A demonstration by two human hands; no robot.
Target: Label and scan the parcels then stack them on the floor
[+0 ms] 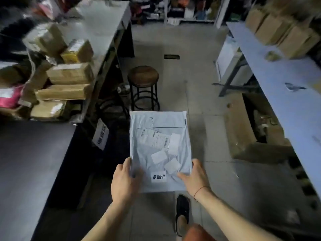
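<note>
Grey parcel (160,150), labels up, gripped at its near corners by left hand (124,181) and right hand (194,178), short of the stool (143,79); judged held flat for stacking.

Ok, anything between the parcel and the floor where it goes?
Nothing visible blocks it. The left hand and right hand hold the parcel over the floor. The stool stands beyond its far edge, the person's shoe is on the near side, and a cardboard box sits off to the right.

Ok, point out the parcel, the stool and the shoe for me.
parcel (160,150): head view, middle of the grey bag.
stool (143,75): head view, round wooden seat.
shoe (182,206): head view, black toe.
</note>
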